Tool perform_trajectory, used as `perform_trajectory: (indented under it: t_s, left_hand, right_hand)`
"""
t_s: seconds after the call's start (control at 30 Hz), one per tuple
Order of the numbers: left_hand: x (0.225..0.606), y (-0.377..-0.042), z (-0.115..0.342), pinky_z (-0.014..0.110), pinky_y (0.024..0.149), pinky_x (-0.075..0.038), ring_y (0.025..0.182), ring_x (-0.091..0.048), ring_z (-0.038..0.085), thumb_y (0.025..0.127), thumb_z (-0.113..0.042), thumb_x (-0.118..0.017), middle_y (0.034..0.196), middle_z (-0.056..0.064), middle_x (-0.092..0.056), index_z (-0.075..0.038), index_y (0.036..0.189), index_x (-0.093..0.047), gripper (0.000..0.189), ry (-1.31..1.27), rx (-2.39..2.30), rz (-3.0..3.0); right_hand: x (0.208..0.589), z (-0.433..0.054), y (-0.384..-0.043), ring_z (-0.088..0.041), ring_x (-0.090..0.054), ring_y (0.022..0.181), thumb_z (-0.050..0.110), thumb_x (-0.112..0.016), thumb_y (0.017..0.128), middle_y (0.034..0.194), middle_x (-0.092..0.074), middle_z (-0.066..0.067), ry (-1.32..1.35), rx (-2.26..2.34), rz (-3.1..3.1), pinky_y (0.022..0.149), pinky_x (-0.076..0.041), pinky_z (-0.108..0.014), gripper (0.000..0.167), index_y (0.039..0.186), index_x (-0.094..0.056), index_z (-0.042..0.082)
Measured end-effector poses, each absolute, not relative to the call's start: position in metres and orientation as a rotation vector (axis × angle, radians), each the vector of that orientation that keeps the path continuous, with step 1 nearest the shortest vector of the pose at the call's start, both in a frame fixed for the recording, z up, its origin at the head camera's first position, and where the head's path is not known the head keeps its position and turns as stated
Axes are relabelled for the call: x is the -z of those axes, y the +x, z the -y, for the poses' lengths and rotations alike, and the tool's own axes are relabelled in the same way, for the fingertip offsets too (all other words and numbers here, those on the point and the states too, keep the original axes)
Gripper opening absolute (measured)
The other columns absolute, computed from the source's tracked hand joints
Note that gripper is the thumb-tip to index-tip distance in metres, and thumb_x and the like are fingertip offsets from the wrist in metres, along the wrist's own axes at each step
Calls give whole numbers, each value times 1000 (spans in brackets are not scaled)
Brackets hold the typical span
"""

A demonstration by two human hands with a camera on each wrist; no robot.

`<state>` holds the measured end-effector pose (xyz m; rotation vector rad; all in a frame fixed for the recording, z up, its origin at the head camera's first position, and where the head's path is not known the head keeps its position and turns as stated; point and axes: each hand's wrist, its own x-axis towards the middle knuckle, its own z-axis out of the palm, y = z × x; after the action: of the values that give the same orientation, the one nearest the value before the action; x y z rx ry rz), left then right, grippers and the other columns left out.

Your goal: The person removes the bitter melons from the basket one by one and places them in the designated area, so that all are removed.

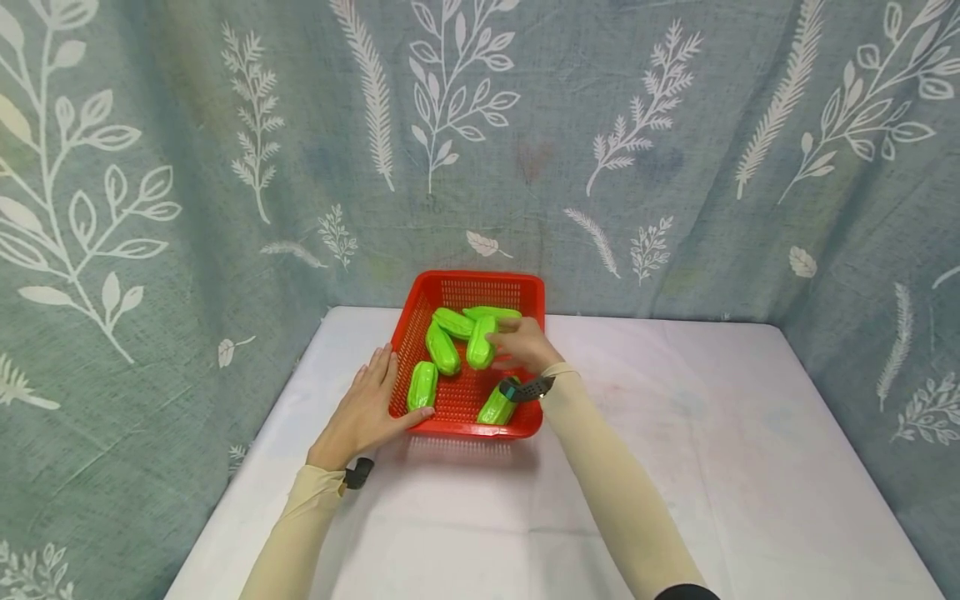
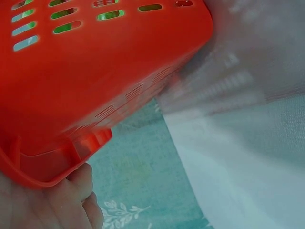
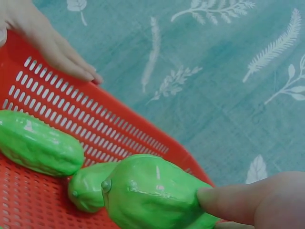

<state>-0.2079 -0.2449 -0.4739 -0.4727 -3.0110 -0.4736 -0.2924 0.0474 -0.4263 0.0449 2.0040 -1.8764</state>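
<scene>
My right hand point(image 1: 522, 343) pinches a glossy green gourd point(image 1: 481, 343) over the middle of a red plastic basket point(image 1: 536, 300). In the right wrist view, the thumb presses on one side of this gourd point(image 3: 155, 191), whose stubby tip points left. My left hand point(image 1: 367, 408) rests at the basket's near left corner, fingers straight along the left rim and thumb across the front rim. Several similar gourds lie inside the basket, one point(image 1: 422, 386) near the left hand and another point(image 1: 497, 408) partly hidden under the right wrist.
The basket stands on a white-covered table point(image 1: 675, 433), close to its back edge. Behind and at both sides hangs a grey-green curtain point(image 1: 525, 167) with white leaf prints. A dark band point(image 1: 358, 473) is on the left wrist, and another point(image 1: 528, 388) on the right.
</scene>
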Motion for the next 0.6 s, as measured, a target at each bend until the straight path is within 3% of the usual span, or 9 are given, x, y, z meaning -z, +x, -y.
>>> perform_trajectory:
  t_s: [0.2, 0.43, 0.6]
  left_hand:
    - [475, -208, 245, 58, 131, -13, 164, -4, 36, 86, -83, -55, 175, 20, -5, 3, 164, -13, 124, -475, 472, 3007]
    - [474, -208, 245, 58, 132, -13, 164, -4, 35, 86, -84, -55, 175, 19, -3, 3, 164, -12, 124, -470, 481, 3010]
    - [476, -209, 245, 58, 131, -14, 164, -4, 35, 85, -83, -56, 175, 18, -4, 3, 164, -14, 124, -473, 481, 3006]
  right_hand:
    - [425, -51, -293, -39, -64, 121, 11, -63, 102, 150, -51, -24, 34, 1868, -2009, 103, -55, -57, 62, 157, -38, -1]
    - [424, -54, -292, -33, -66, 110, 11, -65, 101, 146, -54, -24, 19, 1883, -2022, 102, -56, -58, 61, 157, -41, 3]
    - [421, -58, -290, -28, -67, 101, 11, -64, 100, 139, -59, -23, -2, 1888, -2024, 91, -63, -50, 59, 156, -44, 5]
